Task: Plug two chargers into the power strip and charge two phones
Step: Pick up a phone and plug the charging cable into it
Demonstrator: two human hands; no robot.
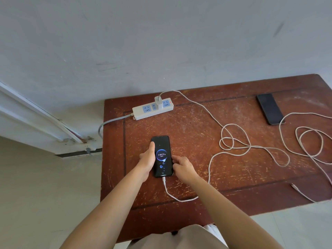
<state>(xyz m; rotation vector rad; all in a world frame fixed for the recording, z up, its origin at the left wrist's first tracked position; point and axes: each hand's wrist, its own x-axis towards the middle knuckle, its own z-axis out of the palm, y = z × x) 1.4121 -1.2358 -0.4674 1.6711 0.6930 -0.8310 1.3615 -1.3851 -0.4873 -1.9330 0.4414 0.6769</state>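
Note:
A black phone [162,164] lies on the wooden table [233,177], its screen lit with a 44.21% charging display. A white cable [212,159] enters its near end and runs in loops to a white charger [158,102] plugged into the white power strip [152,109] at the table's back left. My left hand [148,158] holds the phone's left edge, thumb along the side. My right hand [183,167] grips its right edge. A second phone [270,108], screen dark, lies at the back right. A second white cable [309,139] coils near it, its loose plug end [293,185] on the table.
The table stands against a grey wall [161,42]. The strip's grey cord [109,122] hangs off the left edge toward the floor. A white door frame [36,119] runs along the left. Two blue sockets on the strip show no plug.

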